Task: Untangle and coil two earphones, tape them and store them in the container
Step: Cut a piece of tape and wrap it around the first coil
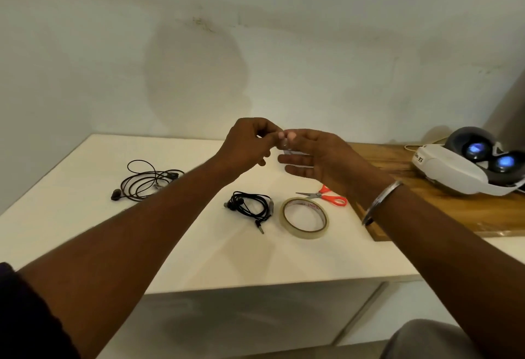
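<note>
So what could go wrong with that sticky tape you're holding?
The clear tape piece pinched between the left hand and right hand might fold and stick to itself or to fingers. The coiled earphones lie untaped by the tape roll, so they may spring loose when lifted. No container is in view.

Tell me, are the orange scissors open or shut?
Shut: the scissors lie flat on the white table, blades together in one point.

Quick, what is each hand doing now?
Left hand: fingers pinched on a clear tape piece.
Right hand: thumb and forefinger pinching the same piece, other fingers open.
</note>
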